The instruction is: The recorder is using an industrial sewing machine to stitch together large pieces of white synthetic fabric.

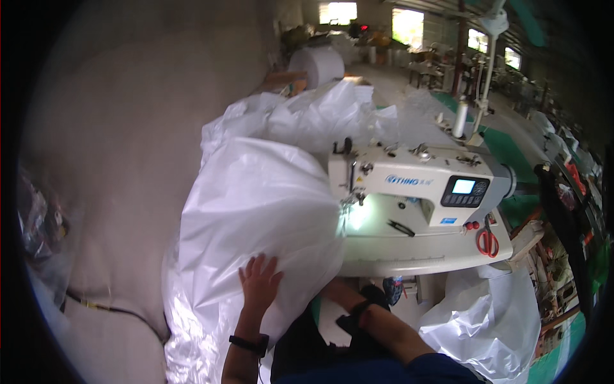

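Left hand [261, 281]: open, fingers spread, palm down on white sheet [262, 198].
Right hand [336, 292]: below tabletop [409, 261] near edge, beside sheet; fingers obscured, grip cannot be told.
White sheet: billowed over tabletop's left edge, reaching the needle end.
Scissors [487, 243]: red-handled, near right corner.
Snips [401, 228]: dark, left of scissors.
Sewing machine [403, 182]: white, lamp lit.
Thread cone [460, 120]: white, behind machine.

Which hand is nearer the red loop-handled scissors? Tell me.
Right: the right hand, partly hidden, is left of the scissors; the left hand lies farther left, on the shiny white sheet.
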The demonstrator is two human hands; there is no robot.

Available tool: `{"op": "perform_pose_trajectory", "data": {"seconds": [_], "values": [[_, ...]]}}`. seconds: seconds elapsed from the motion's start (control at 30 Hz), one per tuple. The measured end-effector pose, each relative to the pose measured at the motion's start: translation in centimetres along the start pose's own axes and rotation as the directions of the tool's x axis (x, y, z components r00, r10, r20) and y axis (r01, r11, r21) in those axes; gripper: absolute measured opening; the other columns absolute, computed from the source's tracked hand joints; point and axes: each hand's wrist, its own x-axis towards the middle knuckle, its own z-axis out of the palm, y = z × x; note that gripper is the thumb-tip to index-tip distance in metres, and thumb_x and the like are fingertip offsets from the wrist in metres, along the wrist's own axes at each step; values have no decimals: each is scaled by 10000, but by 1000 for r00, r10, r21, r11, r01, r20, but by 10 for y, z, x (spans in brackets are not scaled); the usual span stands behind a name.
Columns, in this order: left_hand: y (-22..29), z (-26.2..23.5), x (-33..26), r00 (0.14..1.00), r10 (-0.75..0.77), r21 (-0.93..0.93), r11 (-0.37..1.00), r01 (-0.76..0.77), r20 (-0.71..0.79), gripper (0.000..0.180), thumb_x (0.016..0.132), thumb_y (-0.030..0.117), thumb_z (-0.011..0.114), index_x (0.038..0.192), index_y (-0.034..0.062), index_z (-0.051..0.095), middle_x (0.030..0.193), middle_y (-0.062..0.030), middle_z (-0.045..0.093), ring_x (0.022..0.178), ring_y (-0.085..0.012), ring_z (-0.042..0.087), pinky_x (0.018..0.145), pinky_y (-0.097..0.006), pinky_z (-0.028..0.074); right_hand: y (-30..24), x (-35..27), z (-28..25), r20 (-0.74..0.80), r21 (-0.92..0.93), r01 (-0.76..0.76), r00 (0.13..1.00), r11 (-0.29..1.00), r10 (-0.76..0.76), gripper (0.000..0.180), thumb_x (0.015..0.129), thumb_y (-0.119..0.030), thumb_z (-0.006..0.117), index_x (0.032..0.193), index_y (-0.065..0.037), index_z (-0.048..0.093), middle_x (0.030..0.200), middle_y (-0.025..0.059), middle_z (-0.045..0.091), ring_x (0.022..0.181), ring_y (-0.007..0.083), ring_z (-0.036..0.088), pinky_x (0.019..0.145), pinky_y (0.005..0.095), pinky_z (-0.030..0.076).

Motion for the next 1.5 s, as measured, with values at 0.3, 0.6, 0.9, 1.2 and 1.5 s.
{"op": "perform_pose_trajectory", "data": {"seconds": [0.3,0.6,0.9,1.2,1.5], "values": [[-107,9,121,863,234,-598,796,94,447,421,766,213,558,1163,72,562,1200,-139,531,1126,-305,487,931,-368,403,28,64,46,-120,-178,174,973,969,-197,368,863,-115,522,1212,-14,466,1126,149,556,1031,278,552,882,369,449],[-108,-16,172,962,115,-696,712,93,246,333,823,164,571,1128,31,579,1090,-115,601,1008,-216,555,876,-299,425,12,148,78,-51,-173,271,958,947,-283,383,854,-117,527,1219,-14,469,1131,160,557,1017,279,555,888,364,439],[-118,-5,86,975,166,-314,943,-114,146,434,839,76,506,1264,158,478,1218,-149,491,1158,-307,466,908,-405,411,-7,141,95,66,0,253,965,967,-253,399,845,-120,533,1225,-15,472,1135,172,558,1004,280,558,894,360,430],[-148,14,75,955,-7,-112,993,42,296,400,878,317,467,1274,265,468,1375,-47,367,1295,-260,310,964,-602,278,-33,-66,167,289,112,284,908,952,-304,328,849,-157,545,1153,-33,521,1047,125,607,961,236,558,842,356,433],[-195,34,82,904,66,-167,986,6,422,414,920,442,336,1305,324,433,1418,-31,333,1318,-212,284,1056,-456,252,-93,-23,171,520,725,-566,823,392,227,296,859,-149,528,1086,41,524,973,149,591,865,203,592,728,342,476]]}}
